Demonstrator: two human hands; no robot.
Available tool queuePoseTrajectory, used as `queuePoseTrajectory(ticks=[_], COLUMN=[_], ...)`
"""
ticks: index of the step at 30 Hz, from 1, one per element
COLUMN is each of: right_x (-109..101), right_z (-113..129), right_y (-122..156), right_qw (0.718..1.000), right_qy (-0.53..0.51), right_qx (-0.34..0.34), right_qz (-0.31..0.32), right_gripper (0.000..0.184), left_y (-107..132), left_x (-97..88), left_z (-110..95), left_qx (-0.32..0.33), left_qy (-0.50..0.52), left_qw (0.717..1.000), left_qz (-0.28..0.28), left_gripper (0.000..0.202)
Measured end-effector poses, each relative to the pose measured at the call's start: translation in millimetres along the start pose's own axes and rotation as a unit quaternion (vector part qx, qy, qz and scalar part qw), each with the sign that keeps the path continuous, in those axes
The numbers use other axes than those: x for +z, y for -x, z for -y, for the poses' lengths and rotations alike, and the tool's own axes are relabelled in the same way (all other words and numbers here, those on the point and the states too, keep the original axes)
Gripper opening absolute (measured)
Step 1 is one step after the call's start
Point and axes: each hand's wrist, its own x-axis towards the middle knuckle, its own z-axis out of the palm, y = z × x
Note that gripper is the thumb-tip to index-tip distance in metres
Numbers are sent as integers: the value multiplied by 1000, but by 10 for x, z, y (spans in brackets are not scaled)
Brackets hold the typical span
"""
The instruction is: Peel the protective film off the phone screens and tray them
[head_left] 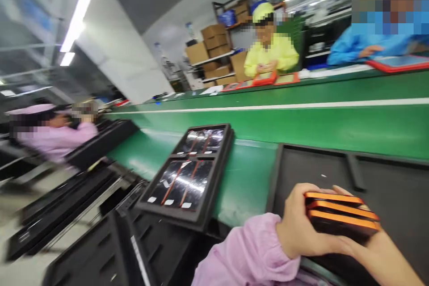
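Observation:
Low on the right, both my hands hold a small stack of black, phone-like devices with shiny orange edges (pixel 343 214). My left hand (pixel 298 228), coming out of a pink sleeve, wraps the stack's left side. On the right side my right hand (pixel 372 246) closes around it, with its fingers partly hidden behind the stack. The stack is held over a large black tray (pixel 311 167) with a raised divider; small white bits lie in it. Left of my hands, a black foam tray (pixel 223 170) carries several glossy dark panels with orange edges and white tabs.
The trays rest on a green workbench (pixel 248 178) with a raised green ledge (pixel 301 118) behind. More black trays (pixel 90 250) are at lower left. Across the ledge sit a person in yellow (pixel 271 53) and one in blue (pixel 351 44); a person in pink (pixel 60 136) is at left.

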Motion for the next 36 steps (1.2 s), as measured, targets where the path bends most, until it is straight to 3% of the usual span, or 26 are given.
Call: queuePoseTrajectory(ticks=[2, 5, 8, 10, 12, 16, 24, 27, 31, 34, 36], right_x=[4, 29, 29, 35, 64, 154, 187, 155, 32, -95, -175], right_z=[167, 317, 310, 267, 237, 242, 145, 64, 42, 191, 347], right_y=[32, 17, 45, 73, 93, 110, 206, 214, 106, -21, -95], right_qw=[993, 977, 975, 979, 980, 972, 977, 984, 996, 995, 992], right_qy=[-90, -147, -158, -154, -162, -194, -182, -158, -63, -15, 4], right_qx=[0, -37, -72, -75, -77, -93, -77, -75, -12, 43, 79], right_qz=[-80, -149, -140, -112, -92, -97, -77, -38, 60, 85, 103], right_gripper=[61, 42, 42, 54, 65, 52, 50, 46, 43, 42, 51], left_y=[-13, 7, 29, 51, 95, 206, 254, 280, 226, 35, -124], left_x=[1, 41, 19, -30, -67, -57, -48, -80, -84, -21, 46], left_z=[-42, -53, 8, 64, 105, 116, 149, 184, 161, 99, 89], left_qx=[50, 131, 222, 258, 266, 241, 270, 272, 191, 20, -110], left_qy=[23, 8, -45, -77, -81, -33, -47, -45, -35, 1, 29], left_qw=[998, 991, 973, 962, 959, 969, 961, 960, 979, 996, 988], left_qz=[7, -17, -37, -47, -55, -37, -40, -36, -58, -83, -100], left_gripper=[80, 68, 73, 79, 79, 63, 73, 72, 69, 67, 64])
